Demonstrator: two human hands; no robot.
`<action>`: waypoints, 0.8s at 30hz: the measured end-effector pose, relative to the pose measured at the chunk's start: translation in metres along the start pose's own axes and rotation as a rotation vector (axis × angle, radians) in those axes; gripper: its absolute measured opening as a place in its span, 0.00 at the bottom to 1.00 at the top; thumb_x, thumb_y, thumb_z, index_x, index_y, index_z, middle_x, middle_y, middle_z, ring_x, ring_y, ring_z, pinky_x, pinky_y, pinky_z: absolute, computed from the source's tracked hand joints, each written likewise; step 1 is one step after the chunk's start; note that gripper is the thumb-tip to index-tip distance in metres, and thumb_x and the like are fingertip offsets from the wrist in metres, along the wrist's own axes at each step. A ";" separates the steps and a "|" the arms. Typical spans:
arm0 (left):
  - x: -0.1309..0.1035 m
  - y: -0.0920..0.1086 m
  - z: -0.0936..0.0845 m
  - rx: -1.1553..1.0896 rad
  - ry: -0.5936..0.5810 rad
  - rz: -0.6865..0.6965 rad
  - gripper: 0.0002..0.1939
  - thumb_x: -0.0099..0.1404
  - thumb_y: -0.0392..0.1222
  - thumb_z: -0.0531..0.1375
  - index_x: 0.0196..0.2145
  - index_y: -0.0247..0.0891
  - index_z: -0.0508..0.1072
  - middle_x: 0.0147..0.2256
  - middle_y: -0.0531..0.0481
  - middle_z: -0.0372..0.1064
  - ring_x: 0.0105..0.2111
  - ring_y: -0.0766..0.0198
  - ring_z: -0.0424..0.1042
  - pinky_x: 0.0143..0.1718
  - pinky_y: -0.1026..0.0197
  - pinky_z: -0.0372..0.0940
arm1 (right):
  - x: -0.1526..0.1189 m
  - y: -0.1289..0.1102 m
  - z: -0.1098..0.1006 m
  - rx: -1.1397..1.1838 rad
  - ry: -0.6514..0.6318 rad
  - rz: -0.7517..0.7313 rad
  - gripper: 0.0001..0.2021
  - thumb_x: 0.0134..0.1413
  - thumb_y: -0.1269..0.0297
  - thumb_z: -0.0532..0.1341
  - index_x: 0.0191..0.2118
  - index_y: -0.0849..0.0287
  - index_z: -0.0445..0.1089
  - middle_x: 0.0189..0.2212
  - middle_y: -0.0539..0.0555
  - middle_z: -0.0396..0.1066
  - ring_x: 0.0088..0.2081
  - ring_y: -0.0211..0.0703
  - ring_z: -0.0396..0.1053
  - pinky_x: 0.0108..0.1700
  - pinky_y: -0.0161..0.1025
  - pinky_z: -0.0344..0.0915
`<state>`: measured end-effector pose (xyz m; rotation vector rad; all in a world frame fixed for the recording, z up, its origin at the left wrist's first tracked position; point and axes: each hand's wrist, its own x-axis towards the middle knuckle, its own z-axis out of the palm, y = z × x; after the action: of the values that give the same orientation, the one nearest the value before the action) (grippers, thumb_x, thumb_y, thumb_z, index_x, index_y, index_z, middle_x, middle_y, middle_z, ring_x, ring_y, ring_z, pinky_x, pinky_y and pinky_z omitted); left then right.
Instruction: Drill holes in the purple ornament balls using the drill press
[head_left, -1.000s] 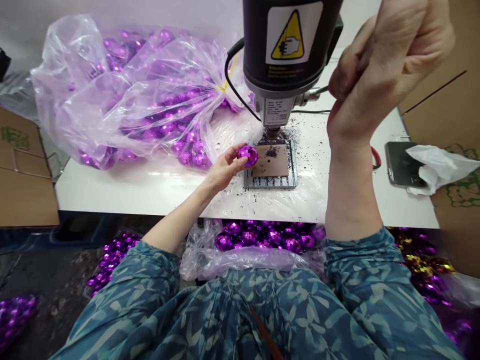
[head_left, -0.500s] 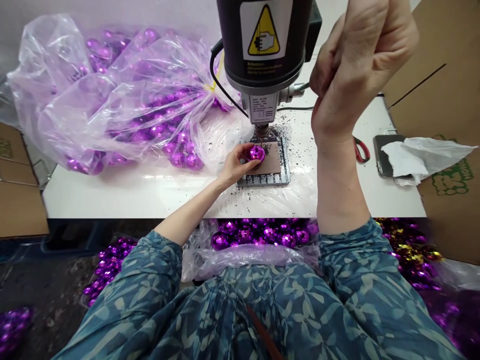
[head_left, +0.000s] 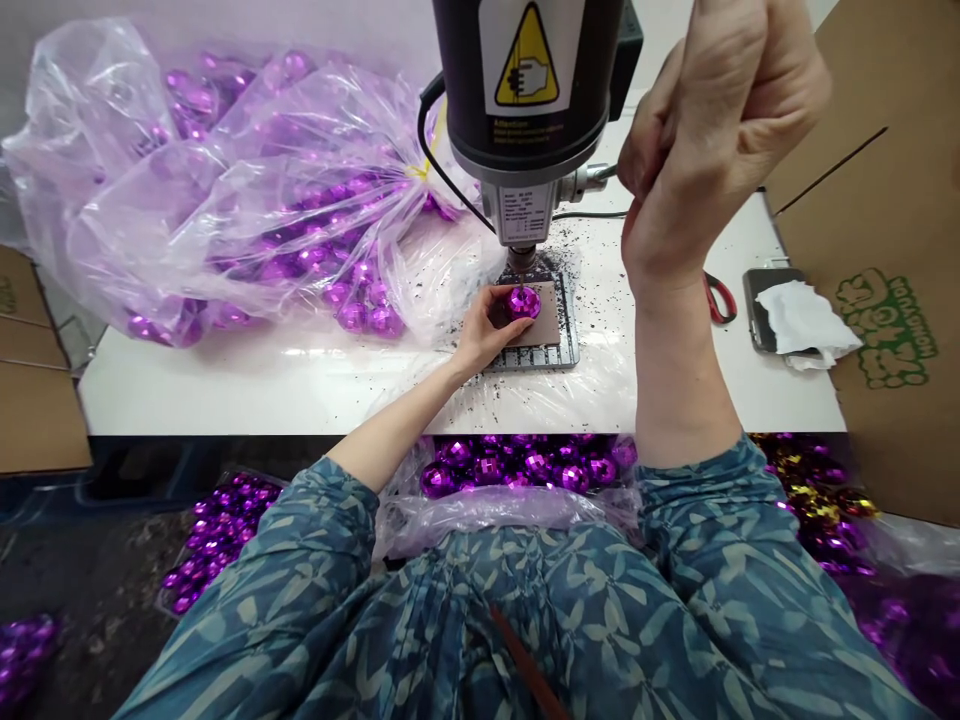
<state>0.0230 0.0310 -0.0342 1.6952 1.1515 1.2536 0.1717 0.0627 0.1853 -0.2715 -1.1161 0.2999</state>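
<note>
Between the thumb and fingers of my left hand (head_left: 486,325) is a shiny purple disco ball ornament (head_left: 524,303). It sits on a cardboard piece (head_left: 546,325) lying over the slotted metal base (head_left: 568,350) of a drill press (head_left: 525,110). The chuck (head_left: 521,258) is right above the ball, and a thin bit reaches down to its top; whether it has entered the ball I cannot tell. My right hand (head_left: 727,130) is raised and closed round the drill press lever (head_left: 606,173), most of which the fingers hide.
A tied clear bag (head_left: 247,220) of purple balls lies at the left of the white table (head_left: 225,385). Dark shavings surround the base. Red-handled scissors (head_left: 721,300), a dark phone-like object (head_left: 759,310) with tissue (head_left: 806,320), and a cardboard box (head_left: 900,200) are at right. More balls (head_left: 525,467) lie below the table edge.
My left hand has moved slightly right, bringing the ball under the bit. The right hand keeps its hold on the lever. The tissue at right has settled flatter.
</note>
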 end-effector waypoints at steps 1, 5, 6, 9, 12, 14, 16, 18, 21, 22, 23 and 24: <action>0.000 -0.001 0.000 -0.002 -0.001 0.003 0.30 0.63 0.55 0.75 0.55 0.44 0.70 0.52 0.43 0.79 0.52 0.54 0.80 0.57 0.48 0.76 | -0.002 -0.001 0.000 -0.017 0.009 -0.013 0.29 0.58 0.45 0.62 0.23 0.59 0.48 0.12 0.40 0.44 0.13 0.19 0.46 0.20 0.27 0.39; -0.001 -0.004 0.002 -0.013 0.009 0.009 0.31 0.63 0.58 0.74 0.56 0.43 0.70 0.53 0.43 0.79 0.53 0.53 0.80 0.58 0.48 0.75 | -0.015 -0.008 -0.002 -0.093 0.059 -0.031 0.32 0.59 0.45 0.61 0.23 0.61 0.41 0.13 0.42 0.41 0.14 0.18 0.42 0.22 0.28 0.39; -0.001 -0.004 0.002 -0.014 0.010 0.009 0.31 0.63 0.59 0.74 0.56 0.43 0.70 0.53 0.43 0.79 0.53 0.53 0.80 0.58 0.48 0.75 | -0.019 -0.009 -0.003 -0.107 0.062 -0.029 0.32 0.61 0.45 0.61 0.23 0.62 0.41 0.13 0.43 0.41 0.15 0.18 0.42 0.22 0.29 0.39; -0.001 -0.005 0.003 -0.013 0.007 0.016 0.31 0.64 0.60 0.74 0.56 0.44 0.70 0.53 0.43 0.79 0.53 0.53 0.80 0.58 0.48 0.75 | -0.030 -0.009 -0.010 -0.137 0.048 -0.018 0.33 0.64 0.43 0.59 0.24 0.60 0.39 0.13 0.43 0.39 0.15 0.21 0.42 0.22 0.32 0.38; -0.002 -0.006 0.003 -0.020 0.007 0.036 0.32 0.64 0.62 0.73 0.56 0.44 0.70 0.54 0.42 0.79 0.54 0.53 0.79 0.58 0.48 0.75 | -0.039 -0.003 -0.017 -0.205 0.056 -0.024 0.35 0.65 0.40 0.58 0.27 0.58 0.35 0.14 0.44 0.34 0.16 0.22 0.39 0.22 0.35 0.36; -0.002 -0.007 0.003 -0.031 0.010 0.047 0.32 0.64 0.64 0.72 0.57 0.44 0.70 0.54 0.42 0.78 0.54 0.53 0.80 0.58 0.47 0.75 | -0.044 0.002 -0.023 -0.245 0.072 -0.028 0.36 0.65 0.38 0.58 0.28 0.58 0.33 0.15 0.44 0.32 0.16 0.22 0.37 0.23 0.36 0.35; -0.002 -0.008 0.004 -0.032 0.014 0.051 0.33 0.64 0.65 0.72 0.57 0.44 0.70 0.54 0.42 0.78 0.54 0.53 0.80 0.58 0.47 0.75 | -0.049 0.007 -0.028 -0.267 0.087 -0.023 0.37 0.65 0.37 0.58 0.28 0.58 0.32 0.16 0.44 0.31 0.17 0.22 0.36 0.24 0.35 0.36; -0.002 -0.008 0.004 -0.024 0.009 0.048 0.33 0.64 0.65 0.72 0.57 0.45 0.70 0.55 0.41 0.78 0.55 0.52 0.80 0.58 0.47 0.75 | -0.054 0.011 -0.035 -0.288 0.073 0.005 0.37 0.65 0.37 0.58 0.27 0.59 0.34 0.16 0.45 0.31 0.18 0.22 0.37 0.25 0.34 0.38; -0.002 -0.008 0.003 -0.009 -0.004 0.042 0.33 0.65 0.65 0.71 0.58 0.45 0.70 0.56 0.41 0.78 0.56 0.52 0.79 0.59 0.47 0.75 | -0.061 0.018 -0.046 -0.299 0.044 0.033 0.38 0.64 0.36 0.58 0.26 0.61 0.35 0.16 0.46 0.31 0.18 0.23 0.37 0.25 0.34 0.39; -0.002 -0.008 0.003 -0.005 -0.005 0.040 0.33 0.65 0.65 0.71 0.58 0.45 0.70 0.55 0.41 0.78 0.56 0.52 0.79 0.59 0.47 0.75 | -0.064 0.020 -0.049 -0.300 0.043 0.030 0.38 0.64 0.36 0.57 0.25 0.61 0.34 0.15 0.46 0.31 0.18 0.23 0.36 0.25 0.34 0.38; -0.002 -0.007 0.003 -0.002 -0.005 0.039 0.33 0.65 0.65 0.71 0.57 0.45 0.70 0.55 0.42 0.78 0.55 0.52 0.79 0.60 0.47 0.74 | -0.066 0.022 -0.052 -0.300 0.042 0.022 0.38 0.64 0.36 0.57 0.25 0.61 0.34 0.15 0.46 0.32 0.18 0.23 0.36 0.25 0.35 0.38; -0.002 -0.007 0.003 -0.003 -0.002 0.037 0.32 0.65 0.65 0.71 0.57 0.45 0.70 0.55 0.42 0.78 0.55 0.52 0.79 0.59 0.47 0.74 | -0.069 0.024 -0.054 -0.298 0.041 0.012 0.39 0.64 0.36 0.57 0.24 0.61 0.34 0.14 0.45 0.32 0.18 0.23 0.36 0.25 0.35 0.38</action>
<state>0.0236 0.0309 -0.0421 1.7230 1.1212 1.2754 0.1902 0.0560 0.0968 -0.5461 -1.1177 0.1365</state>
